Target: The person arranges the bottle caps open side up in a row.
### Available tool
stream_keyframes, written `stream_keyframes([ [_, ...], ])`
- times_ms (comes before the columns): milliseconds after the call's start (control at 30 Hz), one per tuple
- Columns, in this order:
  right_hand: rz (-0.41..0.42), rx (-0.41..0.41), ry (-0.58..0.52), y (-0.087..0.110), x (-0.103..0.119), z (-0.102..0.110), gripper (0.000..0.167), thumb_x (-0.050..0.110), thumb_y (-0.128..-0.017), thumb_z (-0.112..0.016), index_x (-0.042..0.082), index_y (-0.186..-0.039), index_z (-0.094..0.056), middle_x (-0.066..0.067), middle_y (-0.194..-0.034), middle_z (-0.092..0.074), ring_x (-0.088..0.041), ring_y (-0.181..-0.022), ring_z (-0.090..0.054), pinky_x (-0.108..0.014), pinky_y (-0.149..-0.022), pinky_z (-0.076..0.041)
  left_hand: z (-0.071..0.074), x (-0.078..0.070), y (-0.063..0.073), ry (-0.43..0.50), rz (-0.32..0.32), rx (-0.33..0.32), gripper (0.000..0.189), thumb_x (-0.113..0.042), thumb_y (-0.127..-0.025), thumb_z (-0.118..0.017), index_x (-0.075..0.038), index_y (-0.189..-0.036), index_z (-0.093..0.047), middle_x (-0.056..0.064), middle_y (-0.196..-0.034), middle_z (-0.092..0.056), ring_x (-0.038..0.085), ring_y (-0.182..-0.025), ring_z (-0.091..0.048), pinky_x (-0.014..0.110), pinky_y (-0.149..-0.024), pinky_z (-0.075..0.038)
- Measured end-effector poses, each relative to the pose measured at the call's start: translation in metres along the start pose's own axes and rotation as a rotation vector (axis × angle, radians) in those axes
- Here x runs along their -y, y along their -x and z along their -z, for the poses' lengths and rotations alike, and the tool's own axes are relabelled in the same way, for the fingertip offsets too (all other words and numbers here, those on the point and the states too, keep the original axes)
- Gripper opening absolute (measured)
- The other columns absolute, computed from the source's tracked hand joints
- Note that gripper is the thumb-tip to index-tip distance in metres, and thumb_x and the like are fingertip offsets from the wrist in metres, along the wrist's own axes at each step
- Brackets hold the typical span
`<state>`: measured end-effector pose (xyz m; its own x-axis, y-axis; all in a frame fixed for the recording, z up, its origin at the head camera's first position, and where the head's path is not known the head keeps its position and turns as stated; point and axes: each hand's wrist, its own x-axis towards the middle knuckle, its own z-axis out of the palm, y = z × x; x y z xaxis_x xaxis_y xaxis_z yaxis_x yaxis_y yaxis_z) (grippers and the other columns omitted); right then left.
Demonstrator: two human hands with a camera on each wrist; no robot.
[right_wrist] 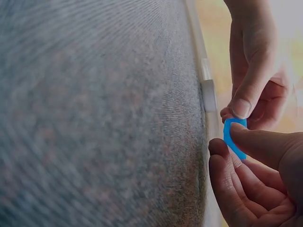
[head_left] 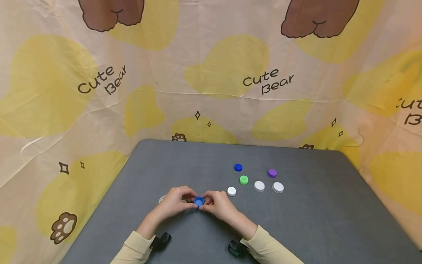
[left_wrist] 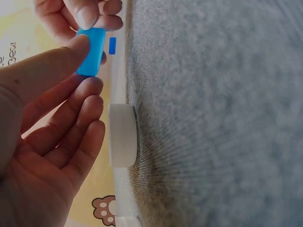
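A light blue bottle cap (head_left: pixel 199 201) is held between both hands, with its hollow side facing the head camera. My left hand (head_left: pixel 173 202) pinches one side of it between thumb and fingers; in the left wrist view the blue wall of the cap shows beyond that thumb. On the opposite side, my right hand (head_left: pixel 220 207) grips the cap with its thumb and fingertips. Partly hidden behind the left hand is a white cap (head_left: pixel 161 199) on the table. To the right of the right hand lies a small white cap (head_left: pixel 231 191).
Farther back on the grey table (head_left: pixel 313 227) lie a dark blue cap (head_left: pixel 238 167), a green cap (head_left: pixel 243 180), a purple cap (head_left: pixel 272 173) and two larger white caps, one left (head_left: pixel 259 186) and one right (head_left: pixel 278 187). A printed cloth (head_left: pixel 214 69) hangs behind the table.
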<state>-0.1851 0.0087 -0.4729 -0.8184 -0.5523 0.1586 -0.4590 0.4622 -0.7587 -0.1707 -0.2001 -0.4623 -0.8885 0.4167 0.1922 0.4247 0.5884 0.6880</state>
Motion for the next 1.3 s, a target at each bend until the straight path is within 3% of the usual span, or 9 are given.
stream_keyframes([
  [200, 0.009, 0.017, 0.005, 0.0, 0.0, -0.002, 0.025, 0.016, -0.078, -0.078, 0.002, -0.097, -0.069, -0.001, -0.071, -0.07, 0.002, -0.058, -0.057, -0.015, -0.053, -0.045, 0.0, 0.003, 0.001, -0.001, -0.006, 0.008, 0.02, -0.017, -0.075, -0.081, -0.013, -0.094, -0.073, -0.002, -0.088, -0.066, 0.01, -0.08, -0.065, 0.026, -0.069, -0.053],
  [567, -0.004, 0.044, 0.019, -0.001, -0.001, -0.003, 0.024, 0.017, -0.077, -0.079, 0.002, -0.094, -0.07, 0.0, -0.071, -0.069, 0.003, -0.059, -0.056, -0.014, -0.055, -0.045, 0.001, 0.007, 0.001, -0.06, -0.026, 0.042, 0.022, -0.022, -0.074, -0.081, -0.016, -0.094, -0.074, -0.006, -0.088, -0.067, 0.01, -0.081, -0.061, 0.026, -0.071, -0.049],
  [1000, 0.002, 0.051, 0.005, -0.001, -0.001, -0.003, 0.025, 0.016, -0.076, -0.08, 0.002, -0.095, -0.072, 0.0, -0.073, -0.07, 0.003, -0.062, -0.058, -0.014, -0.057, -0.046, 0.003, 0.012, 0.002, -0.067, -0.004, 0.081, 0.025, -0.018, -0.074, -0.081, -0.017, -0.098, -0.075, -0.007, -0.088, -0.066, 0.009, -0.083, -0.06, 0.024, -0.072, -0.047],
  [1167, -0.001, 0.06, -0.006, 0.0, -0.002, -0.001, 0.026, 0.017, -0.077, -0.079, 0.002, -0.096, -0.072, 0.0, -0.073, -0.069, 0.003, -0.061, -0.058, -0.015, -0.056, -0.047, 0.004, 0.013, 0.002, -0.054, 0.004, 0.105, 0.026, -0.021, -0.076, -0.08, -0.018, -0.1, -0.075, -0.008, -0.089, -0.065, 0.009, -0.084, -0.06, 0.026, -0.073, -0.047],
  [1300, -0.002, 0.054, -0.012, 0.002, -0.003, 0.001, 0.027, 0.019, -0.077, -0.079, 0.002, -0.097, -0.072, 0.0, -0.074, -0.069, 0.002, -0.061, -0.058, -0.015, -0.056, -0.047, 0.006, 0.013, 0.001, 0.0, 0.045, 0.129, 0.028, -0.024, -0.077, -0.079, -0.018, -0.104, -0.074, -0.007, -0.092, -0.066, 0.01, -0.088, -0.06, 0.027, -0.078, -0.049],
])
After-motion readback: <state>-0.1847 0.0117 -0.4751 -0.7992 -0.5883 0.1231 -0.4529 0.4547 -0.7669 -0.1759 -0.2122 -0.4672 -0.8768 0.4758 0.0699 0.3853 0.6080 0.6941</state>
